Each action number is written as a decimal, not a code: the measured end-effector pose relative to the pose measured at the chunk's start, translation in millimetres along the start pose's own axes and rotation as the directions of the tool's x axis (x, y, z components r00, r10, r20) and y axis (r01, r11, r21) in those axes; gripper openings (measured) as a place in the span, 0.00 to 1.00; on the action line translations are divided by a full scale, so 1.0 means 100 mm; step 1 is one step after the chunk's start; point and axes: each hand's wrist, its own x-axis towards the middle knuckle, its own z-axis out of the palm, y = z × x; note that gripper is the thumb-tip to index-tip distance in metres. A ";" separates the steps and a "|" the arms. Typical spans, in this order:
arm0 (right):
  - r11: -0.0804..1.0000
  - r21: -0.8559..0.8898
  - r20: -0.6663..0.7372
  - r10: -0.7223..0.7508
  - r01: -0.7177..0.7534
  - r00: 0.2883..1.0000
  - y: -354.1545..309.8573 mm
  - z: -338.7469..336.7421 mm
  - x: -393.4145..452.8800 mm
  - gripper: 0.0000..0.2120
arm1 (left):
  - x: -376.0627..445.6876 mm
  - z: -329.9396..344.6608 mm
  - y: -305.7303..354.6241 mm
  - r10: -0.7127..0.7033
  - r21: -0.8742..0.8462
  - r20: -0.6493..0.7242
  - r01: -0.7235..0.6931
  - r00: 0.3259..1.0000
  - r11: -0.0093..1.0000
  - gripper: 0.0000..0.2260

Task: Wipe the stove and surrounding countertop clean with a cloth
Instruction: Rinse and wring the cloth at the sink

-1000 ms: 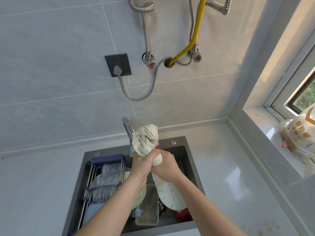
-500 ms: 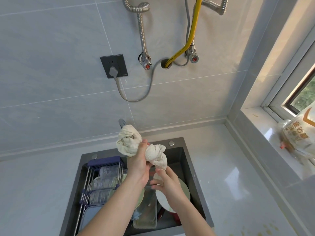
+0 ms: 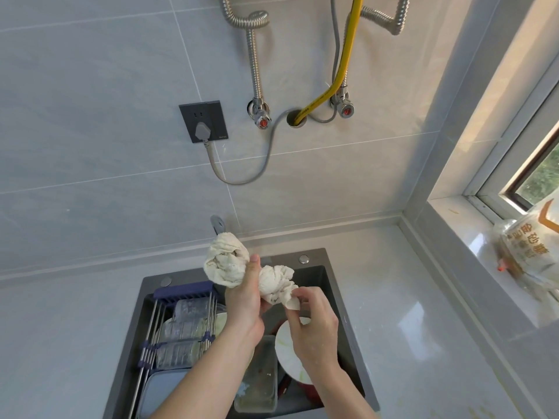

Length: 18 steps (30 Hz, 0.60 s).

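Right now both hands are up over the dark sink (image 3: 332, 285), and the off-white cloth (image 3: 230, 264) sits bunched between them. The left hand (image 3: 243, 300) has its fingers and thumb curled round the cloth's twisted middle, so one wad bulges out above and to the left of that hand and a second wad swells just to its right. The right hand (image 3: 314, 325) is lower and to the right, pinching the loose lower corner of that second wad between its thumb and fingertips. Just behind the upper wad, beyond the left hand, the tip of a grey faucet (image 3: 217, 222) shows against the tiled wall. Below the left forearm a wire rack (image 3: 181, 325) with blue ends spans the sink and carries clear containers. Under the right hand lies a white plate (image 3: 287, 352), and between the two forearms sits a clear rectangular tub (image 3: 257, 385) with food bits in it. Pale countertop (image 3: 423, 343) spreads to the right of the right hand, toward a windowsill holding a printed plastic bag (image 3: 526, 252).
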 end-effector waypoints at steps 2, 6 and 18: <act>0.998 0.021 -0.069 -0.052 0.053 0.996 0.01 0.03 0.03 0.14 | -0.02 0.01 0.03 -0.034 -0.028 0.035 0.035 0.999 0.999 0.22; 0.972 -0.112 -0.036 -0.213 0.208 0.976 -0.06 0.14 0.09 0.19 | -0.16 0.02 0.09 -0.169 -0.088 0.140 0.182 0.976 0.979 0.22; 0.905 -0.298 0.398 -0.172 0.304 0.901 -0.17 0.12 0.48 0.37 | -0.15 -0.08 0.12 -0.122 0.085 0.148 0.111 0.981 0.990 0.16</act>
